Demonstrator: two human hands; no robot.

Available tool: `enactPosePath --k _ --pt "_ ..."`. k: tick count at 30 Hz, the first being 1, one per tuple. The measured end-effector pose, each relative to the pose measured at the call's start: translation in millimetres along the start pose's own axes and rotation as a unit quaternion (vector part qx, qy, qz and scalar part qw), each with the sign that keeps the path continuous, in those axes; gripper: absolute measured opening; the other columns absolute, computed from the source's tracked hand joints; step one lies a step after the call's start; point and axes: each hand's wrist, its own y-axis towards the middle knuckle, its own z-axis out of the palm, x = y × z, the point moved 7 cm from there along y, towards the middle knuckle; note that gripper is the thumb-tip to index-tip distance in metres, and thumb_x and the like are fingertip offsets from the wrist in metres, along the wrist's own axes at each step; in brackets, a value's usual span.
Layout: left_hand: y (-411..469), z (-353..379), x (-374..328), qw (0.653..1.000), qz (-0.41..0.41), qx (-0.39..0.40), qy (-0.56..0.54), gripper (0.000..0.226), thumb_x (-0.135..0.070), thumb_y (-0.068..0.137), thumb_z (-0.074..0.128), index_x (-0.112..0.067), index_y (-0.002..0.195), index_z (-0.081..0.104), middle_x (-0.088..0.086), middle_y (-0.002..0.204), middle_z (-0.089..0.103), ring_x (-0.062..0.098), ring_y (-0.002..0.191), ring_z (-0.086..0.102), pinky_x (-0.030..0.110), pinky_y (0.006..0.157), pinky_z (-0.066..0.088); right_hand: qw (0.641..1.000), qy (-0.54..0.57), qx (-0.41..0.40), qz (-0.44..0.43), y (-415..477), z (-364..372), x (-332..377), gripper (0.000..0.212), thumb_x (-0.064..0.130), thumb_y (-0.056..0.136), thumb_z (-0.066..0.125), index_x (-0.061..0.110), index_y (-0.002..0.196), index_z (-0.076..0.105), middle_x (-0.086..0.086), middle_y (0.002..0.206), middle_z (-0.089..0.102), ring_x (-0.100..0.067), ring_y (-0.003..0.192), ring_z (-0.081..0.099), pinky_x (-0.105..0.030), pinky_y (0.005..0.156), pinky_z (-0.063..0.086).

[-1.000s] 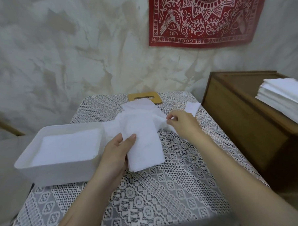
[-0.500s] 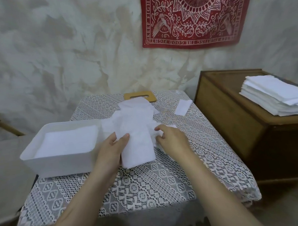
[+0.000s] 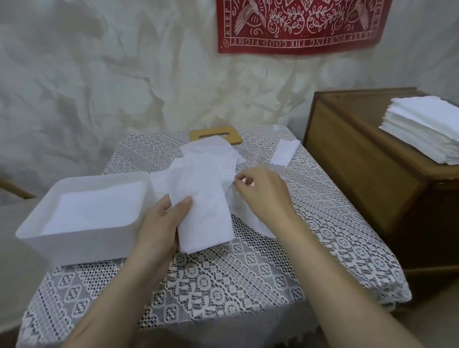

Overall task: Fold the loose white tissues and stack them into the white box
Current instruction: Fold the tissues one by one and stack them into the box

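One box [image 3: 81, 243]; two hands [image 3: 159, 224] [image 3: 263, 196]

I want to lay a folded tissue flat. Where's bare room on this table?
Free: lace cloth nearest the person, in front of the white box; its right edge near the small tissue. Crowded: the middle, where left hand and right hand hold loose tissues.

I see the rectangular white plastic box [image 3: 76, 241] upright at the counter's [image 3: 227, 279] left, with flat folded white tissues [image 3: 93, 211] stacked inside. Just beside its right wall, crumpled loose white paper tissues [image 3: 209, 164] lie heaped, a long folded white tissue strip [image 3: 204, 222] uppermost.
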Motion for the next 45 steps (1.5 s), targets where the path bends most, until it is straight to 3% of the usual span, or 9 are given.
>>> enactPosePath --k 4,8,16,22,26,30,37,41,45 --pt "-3.4 -2.8 0.6 1.0 0.001 -0.001 0.002 0.017 -0.019 0.103 0.058 -0.018 0.116 0.069 -0.004 0.1 0.081 0.012 0.085 0.077 0.027 0.06 0.059 0.992 -0.054 -0.117 0.009 -2.2 -35.6 -4.6 0.02 0.033 0.1 0.055 0.019 0.098 0.07 0.0 0.101 0.067 -0.026 0.097 0.053 -0.035 0.069 0.035" --pt "-7.8 -1.1 1.9 1.0 0.003 -0.004 0.0 0.016 -0.017 0.103 0.058 -0.015 0.115 0.069 -0.006 0.091 0.081 0.008 0.075 0.076 0.022 0.051 0.055 0.999 -0.046 -0.027 0.006 -13.7 -25.2 -12.9 0.01 0.031 0.098 0.057 0.025 0.093 0.063 0.005 0.085 0.069 -0.024 0.087 0.06 -0.038 0.067 0.049" --pt "-8.3 4.9 1.8 1.0 -0.004 0.006 0.0 0.02 -0.022 0.101 0.061 -0.018 0.119 0.07 0.0 0.109 0.08 0.018 0.097 0.077 0.042 0.083 0.058 0.998 -0.022 0.052 -0.014 -20.9 -3.3 -10.1 0.031 0.022 0.1 0.054 0.026 0.127 0.068 0.005 0.087 0.067 -0.017 0.082 0.058 -0.032 0.067 0.047" --pt "-6.9 7.3 0.4 1.0 -0.003 0.01 0.002 0.023 -0.023 0.103 0.059 -0.018 0.123 0.069 0.001 0.111 0.079 0.02 0.1 0.077 0.042 0.083 0.059 0.999 -0.009 0.027 -0.03 -15.5 -5.7 -2.4 0.02 0.033 0.1 0.057 0.025 0.099 0.076 0.012 0.068 0.052 -0.015 0.07 0.053 -0.029 0.055 0.035" --pt "-8.5 11.1 -2.6 1.0 -0.001 0.011 -0.015 0.022 -0.025 0.105 0.055 -0.016 0.12 0.069 0.001 0.111 0.079 0.019 0.102 0.076 0.04 0.084 0.059 0.972 0.22 -0.019 0.078 -5.9 -19.0 -18.5 0.03 0.026 0.101 0.056 0.011 0.076 0.062 0.01 0.059 0.051 -0.014 0.057 0.043 -0.031 0.055 0.032" --pt "-11.0 14.9 -2.9 1.0 0.002 0.018 -0.024 0.021 -0.023 0.106 0.054 -0.016 0.118 0.069 0.0 0.109 0.08 0.015 0.098 0.077 0.028 0.071 0.061 0.878 0.429 0.053 0.206 -9.3 -3.2 -42.4 0.034 0.023 0.1 0.061 -0.011 0.098 0.062 -0.005 0.064 0.05 -0.017 0.053 0.043 -0.024 0.046 0.029" --pt "-10.9 15.9 -2.4 1.0 -0.001 0.014 -0.026 0.022 -0.024 0.106 0.054 -0.017 0.119 0.069 -0.002 0.109 0.08 0.014 0.098 0.077 0.025 0.069 0.061 0.938 0.298 0.087 0.155 -9.4 2.5 -56.5 0.008 0.009 0.092 0.069 0.003 0.088 0.074 -0.012 0.081 0.069 -0.019 0.073 0.061 -0.03 0.068 0.043" --pt "-10.2 16.6 -1.2 1.0 -0.005 0.01 -0.028 0.021 -0.023 0.106 0.054 -0.014 0.117 0.069 -0.002 0.105 0.08 0.012 0.093 0.077 0.024 0.064 0.06 0.942 0.289 0.072 0.154 -7.1 -3.3 -57.9 0.021 0.027 0.087 0.069 0.007 0.079 0.07 -0.006 0.074 0.064 -0.018 0.071 0.055 -0.033 0.068 0.036" --pt "-9.9 16.3 -0.6 1.0 -0.007 0.012 -0.026 0.02 -0.024 0.106 0.054 -0.016 0.116 0.07 -0.001 0.106 0.08 0.013 0.094 0.077 0.027 0.068 0.061 0.932 0.315 0.067 0.165 -4.8 -9.7 -56.7 0.014 0.015 0.095 0.068 0.001 0.094 0.072 -0.017 0.089 0.072 -0.018 0.076 0.06 -0.029 0.069 0.043"
